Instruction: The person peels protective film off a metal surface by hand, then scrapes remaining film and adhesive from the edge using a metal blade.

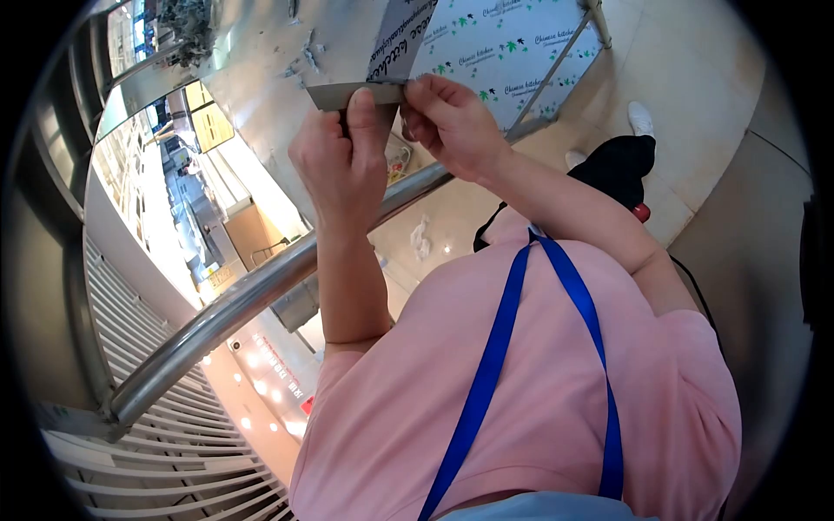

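A sheet (499, 48) printed with "Chinese kitchen" and small green leaves lies at the top of the view. Its raised flap (398, 39) ends in a plain grey strip (328, 95). My left hand (346, 152) is closed on that strip, thumb on top and fingers curled below. To its right, my right hand (456, 126) pinches the strip's right end near the flap's corner. The two hands are close together but apart. Part of the strip's underside is hidden by my fingers.
A shiny metal surface (261, 82) with grey scraps (307, 54) is at the upper left. A round steel rail (252, 291) runs diagonally below my hands. White slats (165, 391) stand at the lower left. A white shoe (640, 119) rests on the tiled floor (695, 130).
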`<action>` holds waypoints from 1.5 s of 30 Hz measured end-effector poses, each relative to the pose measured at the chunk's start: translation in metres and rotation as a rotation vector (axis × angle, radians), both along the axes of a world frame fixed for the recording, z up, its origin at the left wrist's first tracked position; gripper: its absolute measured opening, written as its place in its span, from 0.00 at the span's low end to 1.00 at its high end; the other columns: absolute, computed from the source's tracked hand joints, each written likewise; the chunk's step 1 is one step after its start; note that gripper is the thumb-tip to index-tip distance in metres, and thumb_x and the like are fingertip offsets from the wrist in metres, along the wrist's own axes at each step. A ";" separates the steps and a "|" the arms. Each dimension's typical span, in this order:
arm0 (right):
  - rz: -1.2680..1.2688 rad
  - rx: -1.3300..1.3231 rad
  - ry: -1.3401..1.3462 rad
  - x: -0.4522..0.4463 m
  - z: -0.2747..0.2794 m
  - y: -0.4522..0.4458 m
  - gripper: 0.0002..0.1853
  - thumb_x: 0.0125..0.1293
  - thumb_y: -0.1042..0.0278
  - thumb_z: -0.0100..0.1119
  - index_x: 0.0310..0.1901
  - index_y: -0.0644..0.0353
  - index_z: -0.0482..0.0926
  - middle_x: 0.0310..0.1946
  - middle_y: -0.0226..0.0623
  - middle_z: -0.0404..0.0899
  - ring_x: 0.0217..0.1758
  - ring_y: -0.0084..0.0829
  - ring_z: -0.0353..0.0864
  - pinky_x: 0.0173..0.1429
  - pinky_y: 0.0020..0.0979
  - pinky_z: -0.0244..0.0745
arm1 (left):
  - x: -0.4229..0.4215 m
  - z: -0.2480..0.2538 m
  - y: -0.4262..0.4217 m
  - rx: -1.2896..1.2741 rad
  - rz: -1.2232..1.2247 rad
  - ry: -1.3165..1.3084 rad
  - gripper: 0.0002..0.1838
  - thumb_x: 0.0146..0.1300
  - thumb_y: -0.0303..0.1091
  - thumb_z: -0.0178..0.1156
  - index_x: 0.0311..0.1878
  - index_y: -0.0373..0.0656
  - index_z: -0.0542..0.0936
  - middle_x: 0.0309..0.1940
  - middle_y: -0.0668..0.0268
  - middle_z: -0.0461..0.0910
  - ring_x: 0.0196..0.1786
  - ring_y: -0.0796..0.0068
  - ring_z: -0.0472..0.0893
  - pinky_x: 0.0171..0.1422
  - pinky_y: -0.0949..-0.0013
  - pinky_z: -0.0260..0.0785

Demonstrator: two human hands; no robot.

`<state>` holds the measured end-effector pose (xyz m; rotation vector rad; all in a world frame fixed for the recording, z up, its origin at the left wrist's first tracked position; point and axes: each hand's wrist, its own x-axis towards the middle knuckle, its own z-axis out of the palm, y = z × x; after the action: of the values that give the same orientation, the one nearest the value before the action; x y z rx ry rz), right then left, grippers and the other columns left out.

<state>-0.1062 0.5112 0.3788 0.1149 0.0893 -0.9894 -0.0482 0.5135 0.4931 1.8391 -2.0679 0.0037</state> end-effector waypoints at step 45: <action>0.009 -0.149 0.210 -0.011 0.005 -0.009 0.10 0.60 0.63 0.50 0.29 0.61 0.70 0.20 0.27 0.69 0.22 0.18 0.66 0.28 0.19 0.63 | 0.002 0.005 -0.001 -0.041 0.075 0.073 0.06 0.53 0.26 0.53 0.23 0.34 0.73 0.13 0.65 0.69 0.16 0.82 0.65 0.20 0.77 0.57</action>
<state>-0.1171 0.5018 0.3840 -0.1265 0.2074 -0.9935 -0.0465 0.5125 0.4982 1.8628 -1.9349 -0.0013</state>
